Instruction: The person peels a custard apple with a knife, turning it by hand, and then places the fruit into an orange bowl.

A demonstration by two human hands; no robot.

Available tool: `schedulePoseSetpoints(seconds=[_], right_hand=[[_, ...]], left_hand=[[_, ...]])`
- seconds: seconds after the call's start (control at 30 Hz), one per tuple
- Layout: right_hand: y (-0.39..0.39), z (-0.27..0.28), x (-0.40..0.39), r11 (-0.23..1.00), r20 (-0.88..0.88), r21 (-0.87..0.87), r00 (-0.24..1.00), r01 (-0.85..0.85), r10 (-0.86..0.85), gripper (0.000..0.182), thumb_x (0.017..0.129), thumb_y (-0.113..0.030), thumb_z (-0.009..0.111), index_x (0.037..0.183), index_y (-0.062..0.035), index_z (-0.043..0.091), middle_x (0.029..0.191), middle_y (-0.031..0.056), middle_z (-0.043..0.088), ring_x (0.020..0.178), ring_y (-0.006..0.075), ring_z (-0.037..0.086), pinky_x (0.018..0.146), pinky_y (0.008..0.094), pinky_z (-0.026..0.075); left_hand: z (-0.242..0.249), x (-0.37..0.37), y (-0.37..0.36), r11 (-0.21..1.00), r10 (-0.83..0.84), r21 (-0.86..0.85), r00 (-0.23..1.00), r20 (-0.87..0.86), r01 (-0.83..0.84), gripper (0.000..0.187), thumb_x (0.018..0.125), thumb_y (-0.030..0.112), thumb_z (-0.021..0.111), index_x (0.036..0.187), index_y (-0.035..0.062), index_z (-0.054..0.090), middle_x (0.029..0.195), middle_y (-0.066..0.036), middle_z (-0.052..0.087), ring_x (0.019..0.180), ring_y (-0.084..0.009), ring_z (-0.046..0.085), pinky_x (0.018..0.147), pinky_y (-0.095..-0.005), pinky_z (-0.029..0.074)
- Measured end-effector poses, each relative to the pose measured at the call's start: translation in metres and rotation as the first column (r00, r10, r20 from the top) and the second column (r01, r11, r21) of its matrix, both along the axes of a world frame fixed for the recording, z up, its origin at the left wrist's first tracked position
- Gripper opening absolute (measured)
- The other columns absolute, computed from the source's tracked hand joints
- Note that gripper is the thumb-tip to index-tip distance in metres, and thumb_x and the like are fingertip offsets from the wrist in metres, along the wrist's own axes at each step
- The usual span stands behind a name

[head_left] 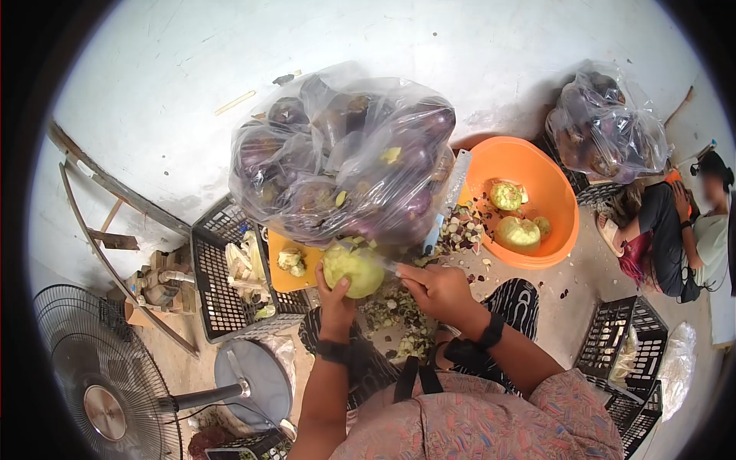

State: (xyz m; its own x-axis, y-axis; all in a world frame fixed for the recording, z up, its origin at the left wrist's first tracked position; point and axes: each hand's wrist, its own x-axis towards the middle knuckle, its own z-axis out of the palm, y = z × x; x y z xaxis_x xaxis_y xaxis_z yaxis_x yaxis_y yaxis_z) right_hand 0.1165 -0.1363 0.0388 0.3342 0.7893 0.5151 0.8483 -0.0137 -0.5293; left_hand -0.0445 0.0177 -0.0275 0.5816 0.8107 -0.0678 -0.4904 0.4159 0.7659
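Observation:
A pale green, peeled round vegetable (354,270) rests in my left hand (335,307), whose fingers wrap round its lower left side. My right hand (445,293) is closed on the handle of a knife (385,264), with its blurred blade against the vegetable's right side. Just beyond both hands bulges a clear plastic bag (345,165) of purple round vegetables. On a yellow board (287,257), left of my left hand, lies a small cut piece (291,261). Peelings (399,318) cover the floor below my hands.
An orange basin (563,207) at the right holds peeled vegetables. Black crates (218,303) stand left and right, and a second filled bag (609,130) sits back right. A fan (103,406) is at lower left. Another person (675,238) sits at the far right.

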Motion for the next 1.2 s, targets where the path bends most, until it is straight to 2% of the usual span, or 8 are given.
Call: schedulePoseSetpoints(seconds=[0.27, 0.37, 0.9, 0.97, 1.0, 1.1, 1.17, 1.2], right_hand=[[0.01, -0.005, -0.008, 0.999, -0.067, -0.006, 0.997, 0.035, -0.036, 0.026, 0.087, -0.025, 0.065, 0.11, -0.0171, 0.07, 0.062, 0.0102, 0.059, 0.053, 0.0293, 0.059, 0.049, 0.041, 0.046], [0.013, -0.003, -0.009, 0.998, -0.033, -0.012, 0.998, 0.058, -0.058, 0.025, 0.085, -0.019, 0.068, 0.109, -0.0171, 0.071, 0.062, 0.01, 0.06, 0.052, 0.0275, 0.06, 0.048, 0.0387, 0.047], [0.029, -0.022, -0.003, 0.999, -0.108, 0.025, 0.993, 0.04, -0.037, 0.025, 0.086, -0.024, 0.065, 0.109, -0.0147, 0.071, 0.069, 0.0131, 0.065, 0.061, 0.0317, 0.063, 0.055, 0.0427, 0.049], [0.03, -0.025, -0.003, 0.993, -0.251, 0.118, 0.968, 0.009, 0.021, 0.025, 0.087, -0.022, 0.065, 0.11, -0.0137, 0.071, 0.074, 0.0142, 0.067, 0.062, 0.0305, 0.064, 0.056, 0.0403, 0.05], [0.028, -0.025, -0.003, 0.993, -0.249, 0.122, 0.968, 0.005, 0.026, 0.025, 0.087, -0.022, 0.065, 0.11, -0.0137, 0.071, 0.074, 0.0142, 0.067, 0.062, 0.0305, 0.064, 0.056, 0.0403, 0.05], [0.014, -0.022, -0.005, 0.993, -0.362, 0.12, 0.932, 0.014, 0.031, 0.025, 0.086, -0.017, 0.066, 0.11, -0.0112, 0.071, 0.075, 0.0148, 0.067, 0.061, 0.028, 0.064, 0.056, 0.0361, 0.05], [-0.001, -0.013, -0.008, 0.987, -0.494, 0.155, 0.869, 0.037, 0.046, 0.028, 0.086, -0.005, 0.066, 0.114, -0.0027, 0.068, 0.082, 0.0108, 0.071, 0.06, 0.0085, 0.059, 0.058, 0.0226, 0.047], [-0.007, -0.008, -0.009, 0.988, -0.489, 0.154, 0.871, 0.03, 0.05, 0.028, 0.086, -0.005, 0.066, 0.114, -0.0027, 0.068, 0.082, 0.0108, 0.071, 0.06, 0.0085, 0.059, 0.058, 0.0226, 0.047]], left_hand=[[0.0, 0.002, -0.001, 1.0, 0.003, 0.022, 1.0, -0.001, -0.003, 0.073, 0.077, 0.01, 0.069, 0.14, 0.0111, 0.031, 0.128, -0.011, 0.047, 0.119, -0.0261, 0.051, 0.099, -0.0412, 0.047], [0.002, 0.001, -0.001, 1.0, 0.006, 0.014, 1.0, -0.006, -0.006, 0.074, 0.077, 0.011, 0.07, 0.139, 0.0108, 0.031, 0.128, -0.011, 0.047, 0.119, -0.0259, 0.051, 0.099, -0.0409, 0.047], [-0.005, 0.002, 0.001, 0.997, 0.016, 0.07, 1.0, -0.011, -0.015, 0.074, 0.074, 0.012, 0.073, 0.137, 0.0097, 0.034, 0.128, -0.01, 0.048, 0.118, -0.0251, 0.051, 0.1, -0.0402, 0.045], [-0.004, 0.0, 0.002, 0.999, -0.009, 0.034, 1.0, -0.001, 0.009, 0.075, 0.076, 0.011, 0.071, 0.139, 0.01, 0.032, 0.131, -0.011, 0.047, 0.12, -0.0269, 0.05, 0.101, -0.0422, 0.045], [-0.002, -0.001, 0.002, 0.999, -0.005, 0.038, 1.0, 0.001, 0.005, 0.075, 0.076, 0.011, 0.071, 0.139, 0.01, 0.032, 0.131, -0.011, 0.047, 0.12, -0.0269, 0.05, 0.101, -0.0422, 0.045], [0.005, -0.002, 0.002, 0.996, -0.014, -0.082, 0.994, 0.109, 0.023, 0.075, 0.078, 0.011, 0.069, 0.142, 0.0103, 0.029, 0.133, -0.013, 0.046, 0.122, -0.0293, 0.049, 0.102, -0.0451, 0.044], [0.008, -0.002, 0.003, 0.997, -0.069, -0.029, 0.977, 0.199, 0.076, 0.077, 0.078, 0.014, 0.068, 0.143, 0.0112, 0.028, 0.135, -0.014, 0.045, 0.124, -0.0308, 0.048, 0.103, -0.0476, 0.044], [0.009, -0.002, 0.003, 0.997, -0.063, -0.03, 0.977, 0.205, 0.071, 0.077, 0.078, 0.014, 0.068, 0.143, 0.0112, 0.028, 0.135, -0.014, 0.045, 0.124, -0.0308, 0.048, 0.103, -0.0476, 0.044]])
